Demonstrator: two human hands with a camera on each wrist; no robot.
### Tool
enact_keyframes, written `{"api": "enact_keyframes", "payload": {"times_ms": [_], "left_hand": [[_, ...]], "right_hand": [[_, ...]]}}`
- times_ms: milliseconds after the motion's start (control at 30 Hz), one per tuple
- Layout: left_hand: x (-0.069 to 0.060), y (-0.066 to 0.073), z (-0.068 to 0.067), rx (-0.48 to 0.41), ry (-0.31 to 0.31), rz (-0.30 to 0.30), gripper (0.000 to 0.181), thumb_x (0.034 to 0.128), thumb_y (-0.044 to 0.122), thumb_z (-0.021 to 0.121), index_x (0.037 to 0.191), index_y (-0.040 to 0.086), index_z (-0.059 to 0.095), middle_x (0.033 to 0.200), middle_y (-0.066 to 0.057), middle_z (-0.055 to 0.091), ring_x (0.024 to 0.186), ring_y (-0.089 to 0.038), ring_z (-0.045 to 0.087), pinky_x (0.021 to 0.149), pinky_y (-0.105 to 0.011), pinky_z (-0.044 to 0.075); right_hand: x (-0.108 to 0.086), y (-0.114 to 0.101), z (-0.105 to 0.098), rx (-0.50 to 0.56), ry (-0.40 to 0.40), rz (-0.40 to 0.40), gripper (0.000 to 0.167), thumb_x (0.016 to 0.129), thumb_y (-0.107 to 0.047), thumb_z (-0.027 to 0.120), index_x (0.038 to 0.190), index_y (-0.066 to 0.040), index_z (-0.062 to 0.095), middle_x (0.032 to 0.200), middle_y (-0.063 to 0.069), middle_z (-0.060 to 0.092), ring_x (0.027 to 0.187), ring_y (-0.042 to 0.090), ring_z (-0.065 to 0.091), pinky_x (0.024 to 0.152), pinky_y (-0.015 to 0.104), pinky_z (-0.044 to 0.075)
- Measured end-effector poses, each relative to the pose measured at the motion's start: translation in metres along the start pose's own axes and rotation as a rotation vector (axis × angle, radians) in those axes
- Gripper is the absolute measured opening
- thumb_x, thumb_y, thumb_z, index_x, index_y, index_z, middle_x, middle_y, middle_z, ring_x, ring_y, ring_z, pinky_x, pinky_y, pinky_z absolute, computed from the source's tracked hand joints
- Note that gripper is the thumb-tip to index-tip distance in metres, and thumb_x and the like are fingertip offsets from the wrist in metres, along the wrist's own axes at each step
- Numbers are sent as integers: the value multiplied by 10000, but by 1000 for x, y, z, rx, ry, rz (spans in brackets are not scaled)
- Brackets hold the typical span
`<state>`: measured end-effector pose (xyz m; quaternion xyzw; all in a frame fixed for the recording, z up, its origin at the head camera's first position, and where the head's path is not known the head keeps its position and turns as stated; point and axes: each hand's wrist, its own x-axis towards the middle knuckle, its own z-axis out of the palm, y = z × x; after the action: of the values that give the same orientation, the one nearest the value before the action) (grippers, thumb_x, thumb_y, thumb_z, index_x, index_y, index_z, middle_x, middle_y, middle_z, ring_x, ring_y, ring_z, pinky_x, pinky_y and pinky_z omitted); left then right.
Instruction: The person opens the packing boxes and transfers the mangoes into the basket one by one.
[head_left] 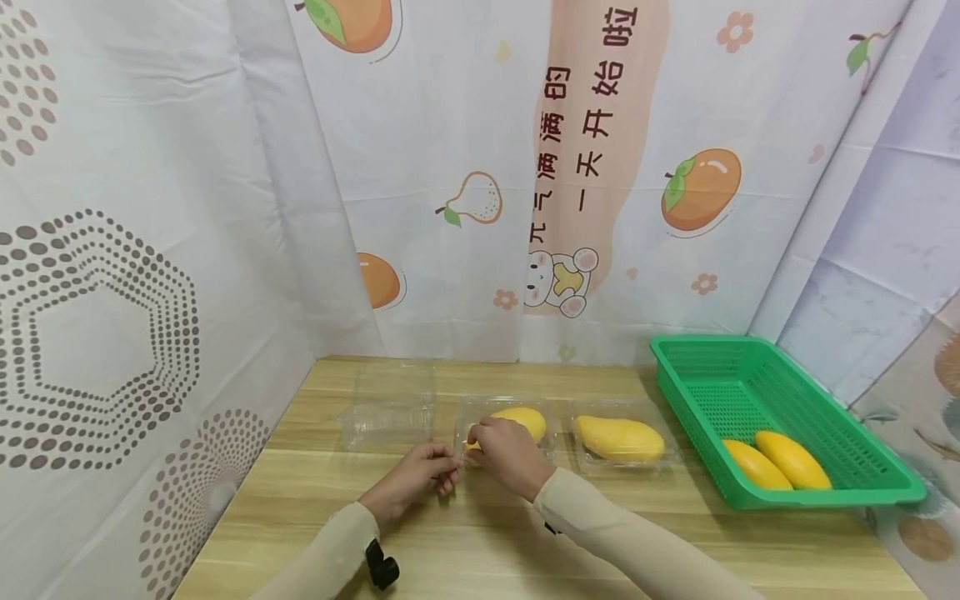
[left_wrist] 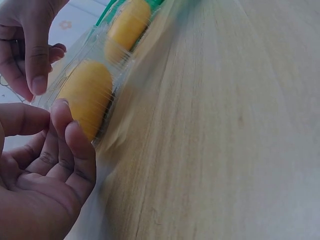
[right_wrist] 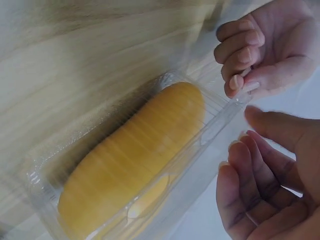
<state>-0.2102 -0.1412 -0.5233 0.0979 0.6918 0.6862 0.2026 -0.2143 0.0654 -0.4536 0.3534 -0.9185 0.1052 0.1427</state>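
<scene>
A yellow mango (head_left: 532, 422) lies inside a clear plastic clamshell box (right_wrist: 37, 177) in front of me. With thumb and forefinger, my left hand (head_left: 415, 482) pinches a front corner of this box, as the right wrist view shows. Over the same side of the box hovers my right hand (head_left: 513, 454). Its thumb (right_wrist: 272, 125) and bent fingers stand apart near the box edge, with nothing visible between them. The box lid appears down over the mango; whether its edge is fastened, I cannot tell.
To the right sits another clear box (head_left: 670, 417) with a mango (head_left: 621, 439) in it. Beyond that, a green basket (head_left: 686, 429) holds two mangoes (head_left: 793, 460). An opened clear box (head_left: 390, 408) lies at the left on the wooden table (head_left: 300, 508). Printed curtains surround the table's back and sides.
</scene>
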Motion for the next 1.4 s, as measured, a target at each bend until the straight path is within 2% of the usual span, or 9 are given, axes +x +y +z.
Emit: {"api": "enact_keyframes", "payload": {"times_ms": [200,367,700,967,1233,1400], "left_hand": [[-1,0,0,12,7,-4,266,1051,164,592,1085,-98,624,863,-71,650,731,-144,586,671,-275,516],[-2,-1,0,0,5,-11,328,1050,217,607,1103,-107,615,862,-73,651,726,-144,588,664,-277,518],[-1,0,1,-51,16,-26,318,1037,205,630,1099,-106,612,866,-62,652,727,-134,587,677,-273,510],[-1,1,2,-60,27,-23,298,1032,182,629,1085,-110,613,864,-67,647,727,-135,585,684,-277,505],[0,-2,1,-58,38,-22,275,1026,169,637,1083,-100,641,847,-61,647,717,-136,580,672,-273,503],[1,-3,0,-79,34,-30,296,1016,189,658,1090,-97,641,843,-56,644,716,-135,581,664,-269,508]], "right_hand": [[-1,-1,3,-48,18,-26,205,894,-303,823,958,-117,764,901,-19,678,722,94,651,596,207,531],[-1,-1,4,-33,26,-35,200,895,-287,824,945,-106,753,892,-14,665,716,102,643,601,212,531],[-1,0,6,-9,54,-68,200,871,-236,846,896,-96,707,853,-8,643,672,93,613,573,195,498],[0,-1,5,-30,57,-68,231,885,-273,831,987,-82,750,893,-2,597,652,97,605,547,184,494],[2,-2,7,25,54,-102,127,889,-242,820,972,-150,798,871,-37,550,637,37,545,550,150,459],[1,-2,10,27,39,-128,97,885,-275,807,913,-183,822,856,-54,504,647,16,509,562,141,447]]}}
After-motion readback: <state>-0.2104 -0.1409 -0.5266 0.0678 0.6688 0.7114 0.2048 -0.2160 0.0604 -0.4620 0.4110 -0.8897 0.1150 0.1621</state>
